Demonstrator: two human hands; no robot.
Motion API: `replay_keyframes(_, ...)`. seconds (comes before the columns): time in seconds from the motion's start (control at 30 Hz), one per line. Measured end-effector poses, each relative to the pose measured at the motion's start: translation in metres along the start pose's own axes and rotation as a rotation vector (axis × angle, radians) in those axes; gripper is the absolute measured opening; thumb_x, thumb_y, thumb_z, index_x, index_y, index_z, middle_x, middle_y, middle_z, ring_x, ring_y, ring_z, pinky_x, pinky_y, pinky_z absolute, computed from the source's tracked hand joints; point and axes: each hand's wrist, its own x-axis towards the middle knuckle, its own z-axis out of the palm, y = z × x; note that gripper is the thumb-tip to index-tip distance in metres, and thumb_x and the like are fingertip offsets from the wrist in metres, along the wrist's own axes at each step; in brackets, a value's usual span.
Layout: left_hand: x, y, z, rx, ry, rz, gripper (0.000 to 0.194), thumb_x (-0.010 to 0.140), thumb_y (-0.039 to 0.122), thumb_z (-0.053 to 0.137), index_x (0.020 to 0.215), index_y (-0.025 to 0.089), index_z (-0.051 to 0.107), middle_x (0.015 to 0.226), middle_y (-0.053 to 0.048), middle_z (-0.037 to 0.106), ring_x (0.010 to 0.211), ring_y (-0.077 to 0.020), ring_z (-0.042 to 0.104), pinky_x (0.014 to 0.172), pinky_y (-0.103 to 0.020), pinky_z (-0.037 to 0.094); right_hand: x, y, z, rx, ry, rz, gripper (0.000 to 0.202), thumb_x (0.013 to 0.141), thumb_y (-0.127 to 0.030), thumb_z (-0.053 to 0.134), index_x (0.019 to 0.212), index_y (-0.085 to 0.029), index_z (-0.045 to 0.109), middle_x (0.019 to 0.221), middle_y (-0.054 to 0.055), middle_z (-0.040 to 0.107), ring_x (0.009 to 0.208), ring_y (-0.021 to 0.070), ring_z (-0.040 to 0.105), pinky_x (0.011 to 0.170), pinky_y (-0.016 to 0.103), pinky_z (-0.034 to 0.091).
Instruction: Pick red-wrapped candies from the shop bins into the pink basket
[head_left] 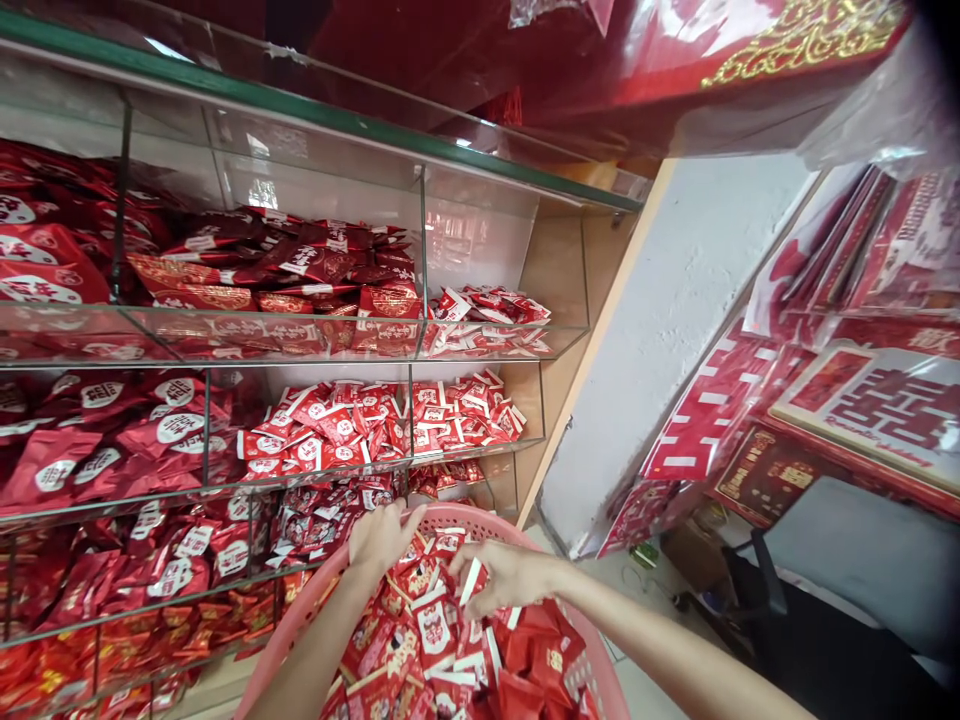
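Observation:
A pink perforated plastic basket (604, 665) is full of small red and white packets (435, 630). My left hand (381, 535) holds the basket's far rim, its fingers lying over the edge. Inside the basket, my right hand (499, 578) has its fingers curled at the packets, with a red and white packet between thumb and fingers. Just beyond the basket stand glass shelf bins, where small red packets (322, 425) fill one compartment and more packets (469, 410) the compartment to its right.
Larger red bags (176, 425) fill the bins at left. A green-edged glass shelf (337, 130) runs overhead under a red box. At right are a white wall (660, 330), hanging red decorations (705, 400) and a black chair (810, 630).

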Motion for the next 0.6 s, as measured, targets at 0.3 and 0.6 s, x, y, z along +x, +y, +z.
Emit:
replay_keyframes(0.3, 0.001, -0.002, 0.003, -0.006, 0.004, 0.006, 0.061, 0.084, 0.06, 0.017, 0.099, 0.021, 0.061, 0.09, -0.012, 0.068, 0.084, -0.0273, 0.064, 0.072, -0.037, 0.044, 0.018, -0.007, -0.005, 0.26, 0.361, 0.118, 0.028, 0.069, -0.037, 0.065, 0.085, -0.016, 0.059, 0.073, -0.002, 0.06, 0.062, 0.0104, 0.051, 0.059, 0.022, 0.04)
replay_keyframes(0.6, 0.0, -0.001, 0.001, 0.005, -0.007, -0.006, 0.062, 0.083, 0.062, 0.018, 0.099, 0.02, 0.061, 0.087, -0.013, 0.069, 0.083, -0.0269, 0.064, 0.071, -0.035, 0.044, 0.028, 0.003, 0.038, 0.163, 0.41, 0.03, 0.011, 0.076, -0.028, 0.058, 0.081, -0.018, 0.057, 0.073, -0.002, 0.061, 0.068, 0.0121, 0.055, 0.063, 0.022, 0.04)
